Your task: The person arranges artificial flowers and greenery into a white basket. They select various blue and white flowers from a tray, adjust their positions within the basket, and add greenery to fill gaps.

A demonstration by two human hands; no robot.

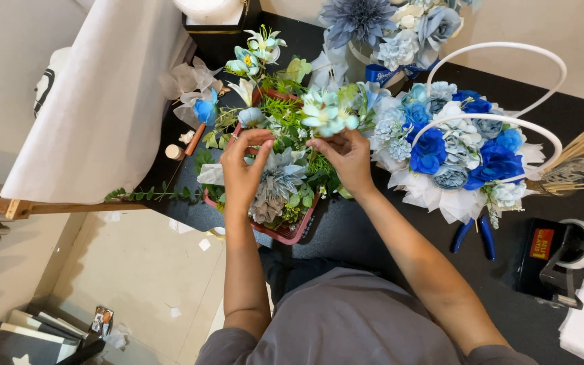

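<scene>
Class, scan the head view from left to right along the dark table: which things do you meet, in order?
White paper roll → left hand → red basket of flowers → right hand → blue and white bouquet with white handles → blue-handled pliers → black tape dispenser.

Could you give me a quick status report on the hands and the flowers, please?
Left hand and right hand both in the red basket arrangement, fingers among stems. Finished blue bouquet alongside. Nothing obstructing.
</scene>
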